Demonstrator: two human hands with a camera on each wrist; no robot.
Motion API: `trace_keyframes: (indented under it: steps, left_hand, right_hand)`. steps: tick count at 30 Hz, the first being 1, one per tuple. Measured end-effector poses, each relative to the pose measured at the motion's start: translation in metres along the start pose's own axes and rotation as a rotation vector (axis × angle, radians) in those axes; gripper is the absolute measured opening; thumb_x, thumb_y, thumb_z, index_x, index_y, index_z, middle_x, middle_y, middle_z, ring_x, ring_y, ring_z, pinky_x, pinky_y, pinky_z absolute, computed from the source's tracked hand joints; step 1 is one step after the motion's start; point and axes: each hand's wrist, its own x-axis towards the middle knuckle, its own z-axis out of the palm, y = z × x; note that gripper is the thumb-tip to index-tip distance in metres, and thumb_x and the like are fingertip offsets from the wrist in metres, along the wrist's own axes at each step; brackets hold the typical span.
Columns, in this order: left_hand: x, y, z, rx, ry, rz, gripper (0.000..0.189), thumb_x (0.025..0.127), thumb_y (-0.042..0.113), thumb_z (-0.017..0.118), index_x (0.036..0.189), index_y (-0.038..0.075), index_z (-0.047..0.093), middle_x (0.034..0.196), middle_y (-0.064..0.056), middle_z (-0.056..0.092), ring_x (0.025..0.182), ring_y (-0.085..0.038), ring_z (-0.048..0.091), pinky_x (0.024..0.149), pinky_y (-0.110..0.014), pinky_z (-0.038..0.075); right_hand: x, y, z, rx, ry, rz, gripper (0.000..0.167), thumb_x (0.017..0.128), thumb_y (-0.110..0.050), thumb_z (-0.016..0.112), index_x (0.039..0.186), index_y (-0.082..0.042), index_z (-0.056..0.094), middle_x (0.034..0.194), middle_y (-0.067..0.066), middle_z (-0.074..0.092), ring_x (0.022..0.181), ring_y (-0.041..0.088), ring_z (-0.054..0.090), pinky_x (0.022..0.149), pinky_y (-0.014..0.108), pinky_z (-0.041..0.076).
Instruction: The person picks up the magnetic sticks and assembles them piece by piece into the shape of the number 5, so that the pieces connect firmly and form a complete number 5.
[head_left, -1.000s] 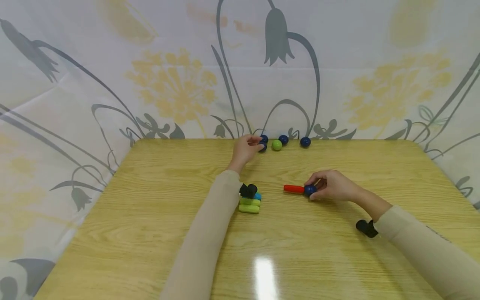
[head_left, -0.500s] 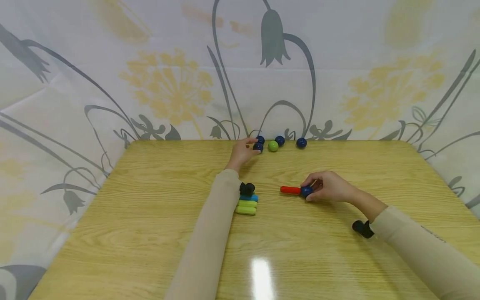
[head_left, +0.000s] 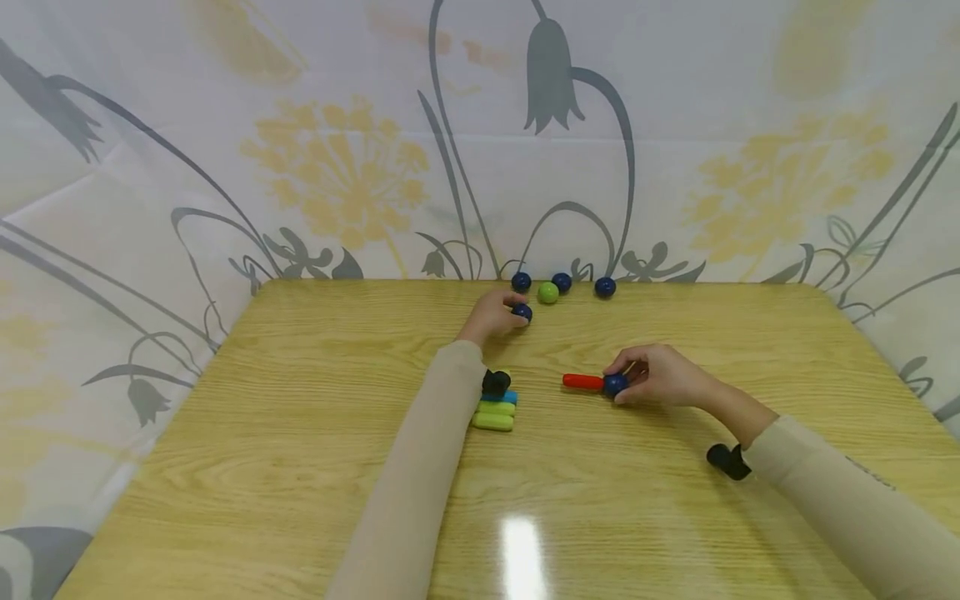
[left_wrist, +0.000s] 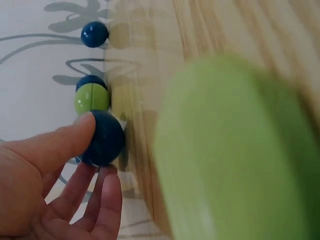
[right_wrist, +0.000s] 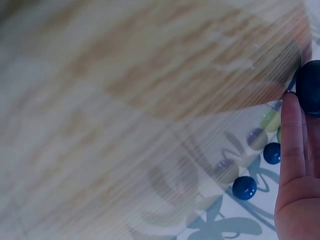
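Note:
My left hand [head_left: 497, 315] pinches a dark blue ball [head_left: 522, 313] between thumb and fingers, a little in front of the row at the table's back edge. In the left wrist view the thumb lies over that ball [left_wrist: 109, 139] and the fingertips are under it. Further right and nearer, my right hand [head_left: 667, 375] grips another dark blue ball [head_left: 616, 384]. A short red stick [head_left: 582, 382] extends left from this ball, its end meeting it. Only part of the gripped ball [right_wrist: 310, 89] shows at the right wrist view's edge.
Along the back edge lie a green ball [head_left: 548, 292] and three blue balls, one at the right end [head_left: 605, 287]. Yellow-green sticks [head_left: 493, 422] and a blue stick [head_left: 510, 397] lie beside the left sleeve. A patterned cloth [head_left: 480, 167] hangs behind the wooden table [head_left: 300, 417].
My left hand has drawn its blue ball from the back edge toward the front, apart from the ball behind it. The right hand keeps its ball against the red stick, nearly still.

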Motion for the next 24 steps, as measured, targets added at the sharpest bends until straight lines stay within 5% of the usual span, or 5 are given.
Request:
trace_keyframes:
  steps: [17, 24]
  left_hand:
    - [-0.038, 0.011, -0.012, -0.127, -0.068, 0.085, 0.04, 0.087, 0.007, 0.067, 0.125, 0.003, 0.058, 0.12, -0.011, 0.057, 0.111, -0.026, 0.053, 0.086, -0.031, 0.047]
    - [-0.054, 0.011, -0.013, -0.09, -0.103, 0.076, 0.037, 0.086, 0.007, 0.067, 0.123, 0.006, 0.06, 0.118, -0.01, 0.058, 0.106, -0.024, 0.056, 0.086, -0.029, 0.047]
  right_hand:
    - [-0.001, -0.002, 0.0, -0.008, 0.006, 0.003, 0.03, 0.075, -0.012, 0.078, 0.1, 0.0, 0.067, 0.101, 0.013, 0.062, 0.082, 0.021, 0.062, 0.07, 0.027, 0.053]
    - [-0.001, -0.001, 0.001, -0.006, 0.004, 0.015, 0.029, 0.075, -0.011, 0.078, 0.1, 0.0, 0.067, 0.101, 0.013, 0.062, 0.083, 0.021, 0.063, 0.069, 0.027, 0.053]
